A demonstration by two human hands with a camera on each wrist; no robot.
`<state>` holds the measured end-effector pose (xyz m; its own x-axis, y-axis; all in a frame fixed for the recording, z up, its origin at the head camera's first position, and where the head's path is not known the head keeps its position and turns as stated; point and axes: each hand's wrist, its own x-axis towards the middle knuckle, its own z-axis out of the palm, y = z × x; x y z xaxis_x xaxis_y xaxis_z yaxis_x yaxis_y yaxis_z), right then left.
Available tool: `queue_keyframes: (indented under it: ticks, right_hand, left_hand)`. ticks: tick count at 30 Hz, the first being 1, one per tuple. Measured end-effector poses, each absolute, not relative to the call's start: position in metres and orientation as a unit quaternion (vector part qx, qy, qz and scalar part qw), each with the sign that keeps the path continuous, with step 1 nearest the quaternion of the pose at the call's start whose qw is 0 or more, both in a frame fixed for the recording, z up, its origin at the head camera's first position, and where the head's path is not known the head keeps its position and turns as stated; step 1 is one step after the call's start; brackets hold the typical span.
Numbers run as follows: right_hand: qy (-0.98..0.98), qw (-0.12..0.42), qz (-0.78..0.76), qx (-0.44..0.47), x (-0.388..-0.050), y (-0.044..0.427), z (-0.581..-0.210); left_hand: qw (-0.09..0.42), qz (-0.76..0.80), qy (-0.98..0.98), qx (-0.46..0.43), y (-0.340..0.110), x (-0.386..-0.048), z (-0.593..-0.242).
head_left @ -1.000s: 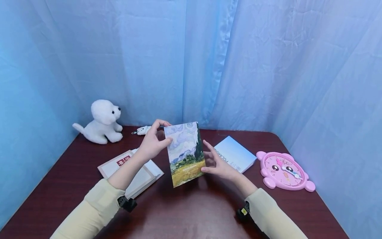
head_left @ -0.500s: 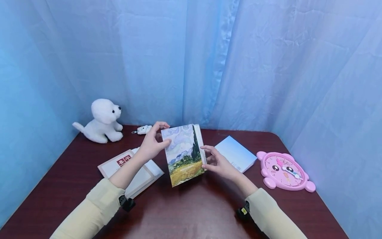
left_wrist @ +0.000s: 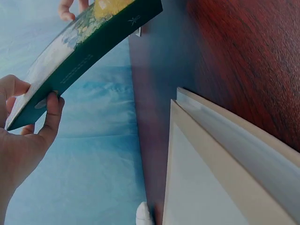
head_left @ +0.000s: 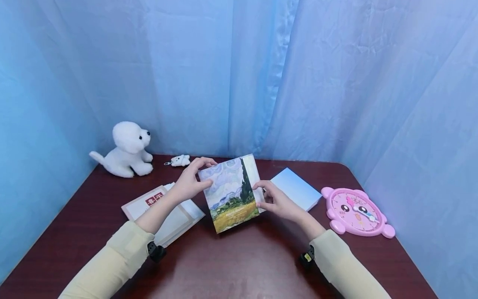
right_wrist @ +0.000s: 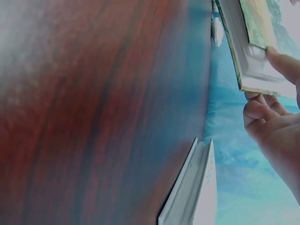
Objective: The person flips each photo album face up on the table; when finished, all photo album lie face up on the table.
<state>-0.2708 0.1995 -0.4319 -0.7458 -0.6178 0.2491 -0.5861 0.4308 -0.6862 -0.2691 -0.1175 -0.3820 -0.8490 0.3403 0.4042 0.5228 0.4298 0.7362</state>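
A book with a painted landscape cover (head_left: 231, 195) is held tilted above the table. My left hand (head_left: 188, 180) grips its left edge, thumb on the cover; in the left wrist view the fingers lie round its dark green spine (left_wrist: 84, 61). At the opposite edge my right hand (head_left: 280, 202) pinches the book, and a pale strip of the inside (head_left: 253, 170) shows beyond the cover's edge. The right wrist view shows the right thumb (right_wrist: 283, 63) at the corner of the front cover, with the other fingers under the back cover.
A beige-edged book (head_left: 175, 224) lies at the left, a blue and white book (head_left: 296, 187) at the right. Beyond that is a pink clock (head_left: 358, 211). A white plush dog (head_left: 128, 149) and a small white charm (head_left: 180, 160) sit at the back left of the table (head_left: 254, 265).
The front cover has shifted left relative to the rest of the book, baring a wider pale strip. My right fingers moved from beside the right edge onto it.
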Motion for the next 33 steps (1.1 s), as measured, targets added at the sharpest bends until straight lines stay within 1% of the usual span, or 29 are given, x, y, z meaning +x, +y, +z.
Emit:
queue_keyframes:
  ticks: [4,10,16,20,27,33]
  right_hand:
    - [0.851,0.021,-0.359,-0.382,-0.271,0.200,-0.429]
    - [0.866,0.060,-0.326,-0.374,-0.271,0.200,-0.427]
    - [0.864,0.051,-0.338,-0.370,-0.273,0.198,-0.428]
    - [0.871,0.055,-0.331,-0.358,-0.277,0.199,-0.428]
    - [0.876,0.085,-0.331,-0.341,-0.283,0.200,-0.430]
    - [0.873,0.101,-0.315,-0.358,-0.287,0.198,-0.439]
  left_hand:
    - [0.082,-0.466,-0.838,-0.271,-0.119,-0.272,-0.383]
    - [0.048,-0.454,-0.837,-0.302,-0.122,-0.276,-0.383]
    - [0.025,-0.440,-0.840,-0.316,-0.124,-0.282,-0.391]
    - [0.004,-0.427,-0.847,-0.317,-0.125,-0.286,-0.398]
    - [-0.016,-0.416,-0.855,-0.308,-0.123,-0.290,-0.403]
    - [-0.061,-0.414,-0.858,-0.296,-0.124,-0.292,-0.406]
